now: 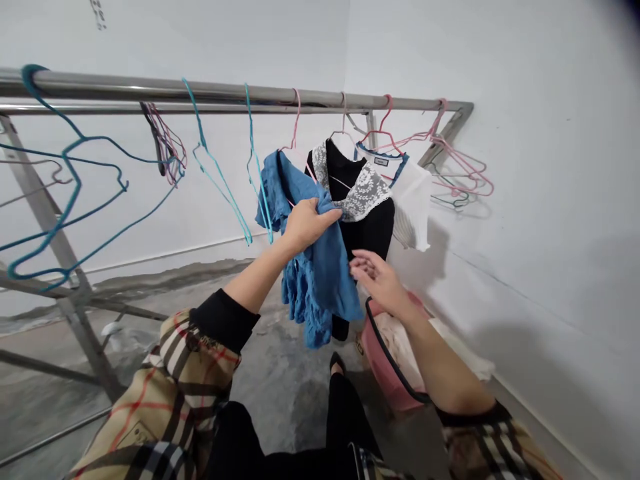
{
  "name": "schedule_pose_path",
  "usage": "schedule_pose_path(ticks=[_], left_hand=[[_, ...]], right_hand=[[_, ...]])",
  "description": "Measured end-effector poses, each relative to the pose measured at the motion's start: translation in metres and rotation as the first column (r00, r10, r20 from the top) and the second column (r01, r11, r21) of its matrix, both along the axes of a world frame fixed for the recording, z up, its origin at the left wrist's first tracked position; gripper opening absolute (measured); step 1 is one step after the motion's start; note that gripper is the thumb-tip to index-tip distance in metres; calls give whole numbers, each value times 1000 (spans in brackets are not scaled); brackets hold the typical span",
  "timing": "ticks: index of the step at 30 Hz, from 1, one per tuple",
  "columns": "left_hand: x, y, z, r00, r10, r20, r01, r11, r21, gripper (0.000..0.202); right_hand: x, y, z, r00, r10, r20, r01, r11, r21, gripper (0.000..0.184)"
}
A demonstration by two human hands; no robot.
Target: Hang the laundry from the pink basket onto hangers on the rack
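My left hand (309,225) grips a fold of a crumpled blue blouse (320,280) near its middle. The blouse hangs from a pink wire hanger (296,120) on a steel rail (200,90). My right hand (376,280) is in the air with its fingers apart, holding nothing. It is close to the blouse's right side, above a pink laundry basket (393,367) with pale cloth inside. A black top with a lace collar (363,207) hangs directly behind the blouse, partly hidden by it.
A white garment (414,200) hangs to the right against a white wall (530,133). Empty teal hangers (215,180) and blue hangers (65,187) hang on the rail's left part. The rack's metal legs (65,267) stand on a bare concrete floor (280,373).
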State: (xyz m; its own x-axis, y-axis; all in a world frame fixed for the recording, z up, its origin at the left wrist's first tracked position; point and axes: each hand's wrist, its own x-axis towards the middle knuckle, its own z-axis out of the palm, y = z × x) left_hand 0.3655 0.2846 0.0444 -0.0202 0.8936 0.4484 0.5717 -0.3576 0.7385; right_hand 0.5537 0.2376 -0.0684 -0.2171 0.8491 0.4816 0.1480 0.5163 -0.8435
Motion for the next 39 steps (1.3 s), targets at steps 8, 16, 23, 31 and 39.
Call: schedule_pose_path(ticks=[8,16,23,31,39], left_hand=[[-14,-37,22,977,9,-215,5,998,64,32],[-22,-83,24,749,176,-638,-90,982,165,12],[-29,-103,-6,622,112,-775,-11,991,134,21],[-41,-102,-33,710,33,-704,12,998,59,27],[-65,-54,-57,831,127,-542,-179,983,-45,37]], right_hand=[[-84,22,46,939,68,-338,-49,997,66,32],[-115,26,51,927,-11,-375,28,999,40,33],[-109,24,49,945,165,-281,-185,982,-47,36],[-102,15,24,901,184,-393,-320,892,-318,44],[-77,13,-10,964,29,-264,-141,898,-417,46]])
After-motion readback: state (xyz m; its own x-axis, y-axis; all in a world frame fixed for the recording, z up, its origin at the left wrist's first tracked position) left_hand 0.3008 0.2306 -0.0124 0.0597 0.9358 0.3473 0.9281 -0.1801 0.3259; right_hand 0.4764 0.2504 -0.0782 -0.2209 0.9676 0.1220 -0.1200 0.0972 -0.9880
